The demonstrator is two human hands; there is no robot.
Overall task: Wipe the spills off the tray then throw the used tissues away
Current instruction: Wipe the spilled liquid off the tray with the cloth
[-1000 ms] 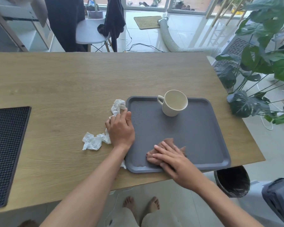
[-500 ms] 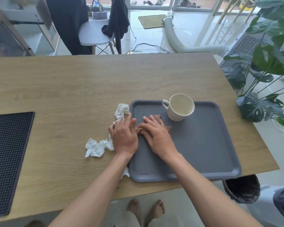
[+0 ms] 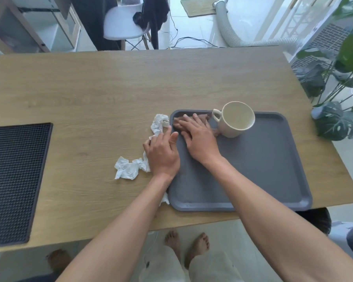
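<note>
A dark grey tray [image 3: 269, 169] lies at the table's near right. My right hand [image 3: 198, 139] presses flat on a brown, soaked tissue [image 3: 178, 121] at the tray's far left corner, fingers spread over it. My left hand [image 3: 162, 154] rests on the tray's left rim, thumb inside the tray, palm over crumpled white tissues [image 3: 128, 168] lying on the wood. Another part of the white tissues [image 3: 159, 122] sticks out beyond my left fingers. A cream mug [image 3: 235, 120] stands upright on the tray, just right of my right hand.
A black rubber mat [image 3: 14, 180] covers the table's left end. A dark bin [image 3: 316, 219] sits on the floor under the table's near right corner. A leafy plant [image 3: 338, 110] stands right of the table; a white chair [image 3: 122, 21] beyond the far edge.
My right hand has slid the brown tissue from the tray's near left edge up along the left side to the far left corner. My left hand stayed on the rim.
</note>
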